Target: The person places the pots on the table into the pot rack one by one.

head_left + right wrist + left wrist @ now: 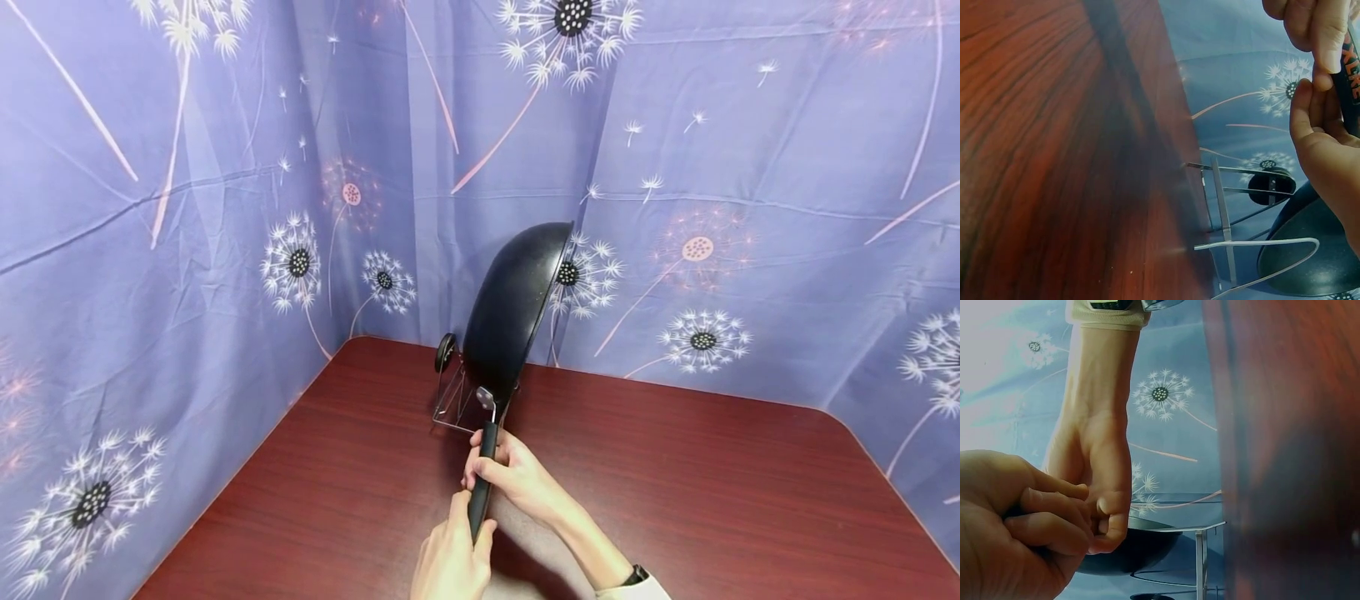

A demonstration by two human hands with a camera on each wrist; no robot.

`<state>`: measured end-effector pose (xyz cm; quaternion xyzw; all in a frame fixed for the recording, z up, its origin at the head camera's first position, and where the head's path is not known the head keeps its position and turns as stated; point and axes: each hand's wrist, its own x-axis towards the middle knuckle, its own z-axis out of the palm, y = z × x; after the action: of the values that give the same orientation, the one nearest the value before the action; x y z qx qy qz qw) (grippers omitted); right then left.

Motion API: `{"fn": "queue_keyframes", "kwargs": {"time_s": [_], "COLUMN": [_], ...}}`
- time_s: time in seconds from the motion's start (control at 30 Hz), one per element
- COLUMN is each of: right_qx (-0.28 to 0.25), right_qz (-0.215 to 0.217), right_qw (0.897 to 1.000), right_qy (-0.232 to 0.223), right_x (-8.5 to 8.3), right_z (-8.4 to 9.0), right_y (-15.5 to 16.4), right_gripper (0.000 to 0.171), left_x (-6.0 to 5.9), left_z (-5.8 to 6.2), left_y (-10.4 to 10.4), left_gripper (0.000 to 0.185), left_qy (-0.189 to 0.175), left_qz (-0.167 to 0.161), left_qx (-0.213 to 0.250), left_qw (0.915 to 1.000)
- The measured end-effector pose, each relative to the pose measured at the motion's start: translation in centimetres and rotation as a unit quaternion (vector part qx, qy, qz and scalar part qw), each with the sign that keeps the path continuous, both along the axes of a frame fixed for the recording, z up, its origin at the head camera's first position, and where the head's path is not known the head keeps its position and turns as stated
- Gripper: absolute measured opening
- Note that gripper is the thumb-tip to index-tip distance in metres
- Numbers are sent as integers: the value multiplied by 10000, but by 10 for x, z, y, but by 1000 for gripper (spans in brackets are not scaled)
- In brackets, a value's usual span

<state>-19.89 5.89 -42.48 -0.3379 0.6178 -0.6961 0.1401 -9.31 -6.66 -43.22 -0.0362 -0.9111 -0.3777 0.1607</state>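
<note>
A black wok (517,300) stands on edge, its rounded bottom turned left, at a wire rack (453,408) on the table. Whether it rests in the rack or hangs just above is not clear. Its black handle (487,442) points toward me, joined by a metal bracket (486,398). My right hand (525,479) grips the handle near the bracket. Closer to me, my left hand (453,554) holds the handle's end with thumb and fingers. In the right wrist view, orange lettering shows on the handle (1350,81). The wok's inside is hidden in the head view.
A small round black piece (446,352) sits at the rack's back left. The dark red table (675,483) reaches to patterned blue curtains (750,167) at the left, back and right.
</note>
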Motion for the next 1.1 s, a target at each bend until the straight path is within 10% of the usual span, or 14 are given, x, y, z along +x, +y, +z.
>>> {"fn": "queue_keyframes", "kwargs": {"time_s": [1.1], "right_qx": [36], "right_qz": [90], "right_qw": [9909], "right_qy": [-1341], "right_x": [10], "right_z": [-16], "right_y": [7], "right_gripper": [25], "left_x": [4], "left_z": [-14], "left_y": [3], "left_gripper": [40], "left_qy": [-743], "left_qz": [-529], "left_qx": [526], "left_qw": [9944]}}
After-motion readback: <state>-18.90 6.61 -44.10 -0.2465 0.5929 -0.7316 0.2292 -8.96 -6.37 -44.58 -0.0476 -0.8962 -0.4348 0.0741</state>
